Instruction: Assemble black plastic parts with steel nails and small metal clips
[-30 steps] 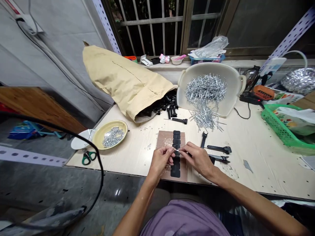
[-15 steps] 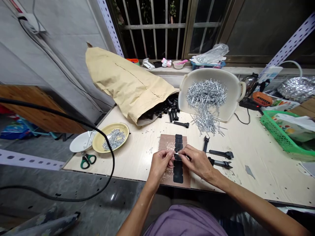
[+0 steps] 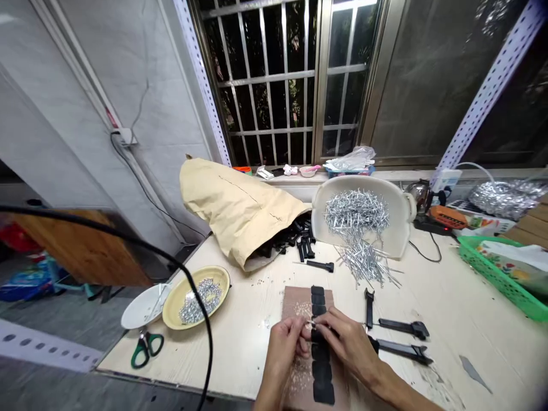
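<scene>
My left hand (image 3: 285, 349) and my right hand (image 3: 349, 348) meet over a brown board (image 3: 295, 302) at the table's near edge. Both are pinched together on a thin metal pin (image 3: 311, 324) held between their fingertips. A row of black plastic pieces (image 3: 319, 342) runs down the board, partly hidden under my right hand. Small silvery bits (image 3: 299, 374) lie scattered on the board beneath my left hand.
A beige tub (image 3: 400, 214) spills metal pins (image 3: 363, 257) behind the board. A tan sack (image 3: 233, 208) spills black parts (image 3: 299, 242). A yellow plate (image 3: 177, 305) of small metal pieces, a white dish (image 3: 139, 308) and green scissors (image 3: 146, 348) sit left; black handles (image 3: 402, 337) and a green basket (image 3: 496, 274) right.
The camera has tilted upward, so the table and my hands sit lower in view. My hands stay pinched together on the pin over the board.
</scene>
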A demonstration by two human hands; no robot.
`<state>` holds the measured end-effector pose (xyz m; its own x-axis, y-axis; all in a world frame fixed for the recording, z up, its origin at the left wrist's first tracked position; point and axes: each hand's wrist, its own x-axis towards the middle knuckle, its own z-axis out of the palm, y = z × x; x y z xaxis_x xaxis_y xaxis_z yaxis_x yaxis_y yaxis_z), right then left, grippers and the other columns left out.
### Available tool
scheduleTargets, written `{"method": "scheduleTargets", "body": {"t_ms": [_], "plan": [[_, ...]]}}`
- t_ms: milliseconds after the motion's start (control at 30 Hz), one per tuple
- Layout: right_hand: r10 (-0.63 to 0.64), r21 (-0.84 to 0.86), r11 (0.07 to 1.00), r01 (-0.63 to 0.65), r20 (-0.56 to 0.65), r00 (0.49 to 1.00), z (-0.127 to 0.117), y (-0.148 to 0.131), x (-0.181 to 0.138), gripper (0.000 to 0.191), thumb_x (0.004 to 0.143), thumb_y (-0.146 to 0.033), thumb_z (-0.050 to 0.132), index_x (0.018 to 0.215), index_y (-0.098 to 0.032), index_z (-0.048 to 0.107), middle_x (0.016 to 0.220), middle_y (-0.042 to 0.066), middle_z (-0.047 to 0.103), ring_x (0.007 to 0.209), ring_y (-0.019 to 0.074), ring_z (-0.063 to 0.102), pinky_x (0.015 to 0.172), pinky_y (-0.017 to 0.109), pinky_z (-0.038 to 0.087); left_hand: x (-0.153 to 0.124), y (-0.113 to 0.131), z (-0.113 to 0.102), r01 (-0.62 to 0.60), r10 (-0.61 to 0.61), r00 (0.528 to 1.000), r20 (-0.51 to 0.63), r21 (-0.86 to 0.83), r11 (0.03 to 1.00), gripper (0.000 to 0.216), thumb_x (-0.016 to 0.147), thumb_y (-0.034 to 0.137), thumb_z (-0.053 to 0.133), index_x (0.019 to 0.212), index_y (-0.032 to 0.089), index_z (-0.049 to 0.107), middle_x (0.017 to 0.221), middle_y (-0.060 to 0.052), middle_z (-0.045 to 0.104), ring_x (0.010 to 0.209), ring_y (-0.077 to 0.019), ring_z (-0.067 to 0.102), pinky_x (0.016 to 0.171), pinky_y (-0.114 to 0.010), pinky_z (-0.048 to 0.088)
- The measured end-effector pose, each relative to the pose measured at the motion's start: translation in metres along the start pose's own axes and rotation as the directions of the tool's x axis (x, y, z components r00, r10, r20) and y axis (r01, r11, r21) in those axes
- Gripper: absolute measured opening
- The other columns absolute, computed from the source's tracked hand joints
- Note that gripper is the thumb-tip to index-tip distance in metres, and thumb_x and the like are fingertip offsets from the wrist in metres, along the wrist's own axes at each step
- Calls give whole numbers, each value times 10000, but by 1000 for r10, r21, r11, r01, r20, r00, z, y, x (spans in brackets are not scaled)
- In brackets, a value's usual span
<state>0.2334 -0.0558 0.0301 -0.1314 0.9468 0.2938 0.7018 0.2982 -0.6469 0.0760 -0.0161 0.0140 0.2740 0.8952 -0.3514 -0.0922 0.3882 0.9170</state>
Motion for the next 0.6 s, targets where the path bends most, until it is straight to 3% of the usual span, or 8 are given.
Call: {"method": "scheduleTargets", "body": {"t_ms": [167,400,600], "plan": [[-14,-21,1000,14,10,1000,-8,-2,-4,212,926,-296,428,976,-230,623,868,32,599,774,151,590,694,253,462,-11,13,5,-62,62,998,4,-11,998,397,629,495,689,697,108,632,584,-1,597,411,-61,467,416,-185,395],[-3,5,1000,3,-9,1000,-7,6,-11,239,906,-280,476,1117,-249,582,964,31,612,863,155,594,753,262,475,-8,16,5,-88,89,996,-24,36,995,353,653,454,687,676,110,616,558,20,565,414,-49,454,402,-162,372],[6,-51,999,-6,0,1000,-8,18,-16,222,930,-301,431,1029,-247,623,934,32,613,830,146,599,744,256,485,-3,8,7,-75,74,997,11,78,994,370,683,477,656,682,108,623,583,-1,586,424,-52,465,402,-161,384]]}}
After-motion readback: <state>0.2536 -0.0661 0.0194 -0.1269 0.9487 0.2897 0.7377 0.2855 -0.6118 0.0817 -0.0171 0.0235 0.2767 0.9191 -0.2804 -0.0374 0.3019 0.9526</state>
